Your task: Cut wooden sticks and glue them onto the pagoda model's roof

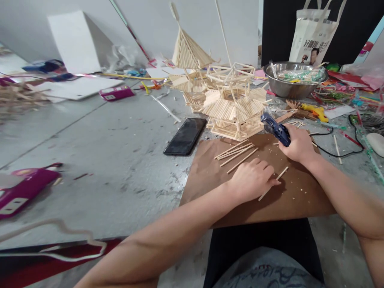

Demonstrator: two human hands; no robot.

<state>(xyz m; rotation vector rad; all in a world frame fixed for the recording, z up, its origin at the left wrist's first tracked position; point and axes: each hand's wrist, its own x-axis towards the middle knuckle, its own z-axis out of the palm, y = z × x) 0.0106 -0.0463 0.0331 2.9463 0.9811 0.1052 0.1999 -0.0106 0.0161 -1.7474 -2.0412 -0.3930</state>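
Note:
My left hand (253, 180) is closed on a thin wooden stick (282, 173), which slants across the brown board (204, 188) in front of me. My right hand (297, 142) grips a dark blue glue gun (276, 129) at the board's far right, its front end pointing away and to the left. Several loose sticks (237, 154) lie on the board just beyond my left hand. Behind them stands a small tiered pavilion (237, 106) built of such sticks, with a second one (192, 52) with a pointed roof at its back left.
A black phone (185, 137) lies left of the board. Two purple boxy items, one near (28, 188) and one far (116, 93), rest on the grey surface. At the back right are a metal bowl (294, 90), a white bag (313, 36), a yellow glue gun (315, 112) and a black cable (345, 155).

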